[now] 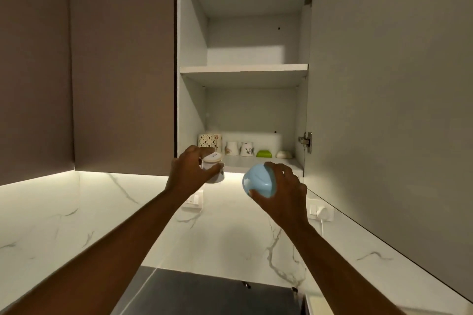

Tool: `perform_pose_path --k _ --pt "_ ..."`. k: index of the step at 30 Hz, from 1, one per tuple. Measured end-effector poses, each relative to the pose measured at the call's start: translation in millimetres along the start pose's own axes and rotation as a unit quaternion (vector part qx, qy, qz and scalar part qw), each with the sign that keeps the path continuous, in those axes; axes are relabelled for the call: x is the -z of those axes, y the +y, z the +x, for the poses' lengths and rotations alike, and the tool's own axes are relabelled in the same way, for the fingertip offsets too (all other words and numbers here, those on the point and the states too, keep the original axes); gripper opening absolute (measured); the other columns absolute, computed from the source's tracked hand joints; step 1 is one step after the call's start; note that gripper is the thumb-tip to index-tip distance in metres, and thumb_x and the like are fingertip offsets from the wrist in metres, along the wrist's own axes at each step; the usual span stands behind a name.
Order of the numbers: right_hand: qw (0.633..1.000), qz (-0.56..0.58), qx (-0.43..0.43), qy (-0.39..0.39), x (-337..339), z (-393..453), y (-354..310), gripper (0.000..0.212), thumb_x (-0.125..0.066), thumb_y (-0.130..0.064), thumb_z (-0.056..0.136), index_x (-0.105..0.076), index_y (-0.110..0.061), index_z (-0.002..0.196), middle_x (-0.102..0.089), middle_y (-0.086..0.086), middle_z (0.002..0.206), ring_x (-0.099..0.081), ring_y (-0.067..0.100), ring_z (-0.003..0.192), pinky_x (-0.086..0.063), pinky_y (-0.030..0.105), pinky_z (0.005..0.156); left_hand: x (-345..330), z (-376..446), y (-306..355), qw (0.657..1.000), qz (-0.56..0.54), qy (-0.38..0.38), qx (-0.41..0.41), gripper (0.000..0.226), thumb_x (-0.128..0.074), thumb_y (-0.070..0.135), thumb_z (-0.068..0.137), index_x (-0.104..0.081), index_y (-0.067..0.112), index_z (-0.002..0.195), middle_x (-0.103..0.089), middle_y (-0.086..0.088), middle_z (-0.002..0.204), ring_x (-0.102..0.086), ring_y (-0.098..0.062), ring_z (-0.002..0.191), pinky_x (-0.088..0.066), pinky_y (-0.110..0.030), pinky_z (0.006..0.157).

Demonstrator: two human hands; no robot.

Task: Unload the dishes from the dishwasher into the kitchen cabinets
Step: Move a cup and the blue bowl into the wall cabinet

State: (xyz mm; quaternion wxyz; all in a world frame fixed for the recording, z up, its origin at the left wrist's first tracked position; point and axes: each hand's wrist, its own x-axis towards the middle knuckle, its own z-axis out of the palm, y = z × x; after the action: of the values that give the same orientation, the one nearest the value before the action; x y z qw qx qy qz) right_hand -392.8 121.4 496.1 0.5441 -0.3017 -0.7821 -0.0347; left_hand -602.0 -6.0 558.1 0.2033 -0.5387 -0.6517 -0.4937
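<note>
Blue bowl (259, 181), held upturned at centre frame, sits in the curled fingers of the right hand (284, 192). Beside it the left hand (189, 174) grips a white cup (213, 167) just below the front edge of the open cabinet's (243, 69) bottom shelf, where cups and bowls line the back, leaving the front strip bare.

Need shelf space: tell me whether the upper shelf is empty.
Empty: the upper shelf shows nothing on it; the cups stand on the bottom shelf.
</note>
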Motion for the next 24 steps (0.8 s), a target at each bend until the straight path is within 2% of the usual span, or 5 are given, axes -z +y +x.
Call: perform_pose_path --k 4,7,11,16,24 --pt "1.0 -0.007 -0.001 0.026 -10 28 5 0.077 -0.068 -0.065 0.065 -0.052 -0.027 0.131 -0.055 -0.002 0.129 -0.058 0.022 0.11 -0.048 0.04 0.086 -16 40 -6 1.0 -0.02 0.007 0.013 0.062 -0.07 0.065 0.069 -0.068 0.028 0.119 -0.066 0.002 0.117 -0.066 -0.02 0.102 -0.054 -0.045 0.09" --pt "1.0 0.002 -0.014 0.011 -16 48 10 0.078 -0.066 -0.067 0.067 -0.052 -0.029 0.133 -0.051 0.001 0.135 -0.054 0.023 0.117 -0.049 0.045 0.094 -27 69 -11 1.0 -0.01 -0.01 0.01 0.054 -0.076 0.057 0.074 -0.069 0.027 0.118 -0.067 0.001 0.117 -0.064 -0.021 0.105 -0.052 -0.046 0.093" --pt "0.999 -0.004 -0.039 0.009 -33 81 25 0.081 -0.068 -0.068 0.068 -0.051 -0.028 0.136 -0.047 0.003 0.137 -0.052 0.022 0.117 -0.053 0.045 0.091 -54 117 -30 0.999 -0.023 -0.026 0.01 0.054 -0.076 0.055 0.075 -0.068 0.024 0.119 -0.067 0.0 0.121 -0.063 -0.021 0.107 -0.051 -0.042 0.095" --pt "0.996 -0.041 -0.054 -0.05 -61 122 41 0.081 -0.076 -0.059 0.073 -0.046 -0.026 0.14 -0.043 0.006 0.14 -0.051 0.023 0.118 -0.054 0.039 0.091 -101 161 -61 0.995 -0.069 -0.067 0.014 0.053 -0.083 0.041 0.074 -0.069 0.015 0.119 -0.068 -0.004 0.122 -0.064 -0.021 0.107 -0.051 -0.031 0.092" --pt "0.981 -0.098 -0.109 -0.126 -99 162 65 0.084 -0.078 -0.058 0.072 -0.045 -0.025 0.141 -0.048 0.004 0.136 -0.051 0.021 0.118 -0.05 0.037 0.093 -162 211 -97 0.991 -0.017 -0.131 0.034 0.052 -0.083 0.045 0.071 -0.07 0.022 0.115 -0.069 -0.001 0.118 -0.065 -0.021 0.105 -0.051 -0.032 0.087"
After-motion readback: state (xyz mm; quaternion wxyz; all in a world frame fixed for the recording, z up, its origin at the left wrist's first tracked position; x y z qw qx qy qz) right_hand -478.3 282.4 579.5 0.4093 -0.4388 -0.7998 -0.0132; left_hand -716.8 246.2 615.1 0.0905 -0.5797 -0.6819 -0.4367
